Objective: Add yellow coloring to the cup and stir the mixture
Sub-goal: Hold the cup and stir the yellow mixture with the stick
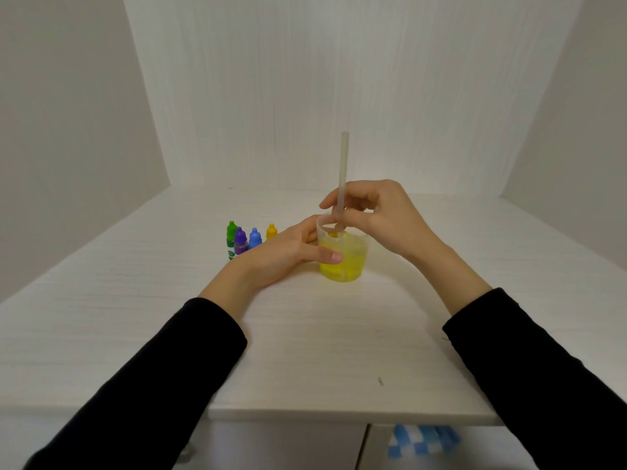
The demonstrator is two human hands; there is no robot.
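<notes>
White panels close in the back and both sides of a pale wood-grain table (305, 351), and the work sits near its middle, straight ahead of the person. A clear plastic cup (342, 256) stands upright there, filled most of the way with yellow liquid, so the coloring looks already added and stirring seems to be the step in hand. The left hand (288, 252) comes in from the left and wraps the cup's side, fingers curled round its wall with the thumb across the near face, steadying it. The right hand (376, 215) hangs just above and to the right of the rim, pinching a pale translucent stirring stick (342, 171) between thumb and fingers. That stick's long axis runs nearly vertical, leaning very slightly, its lower end dipped inside the cup and its top rising well above the hand. Whatever circling follows depends on the stick staying inside the rim while the left hand holds the cup still; the right hand is the one placed to drive it. Four dropper bottles, green (231, 240), purple (240, 240), blue (255, 238) and yellow (271, 231), stand in a row just behind the left hand
</notes>
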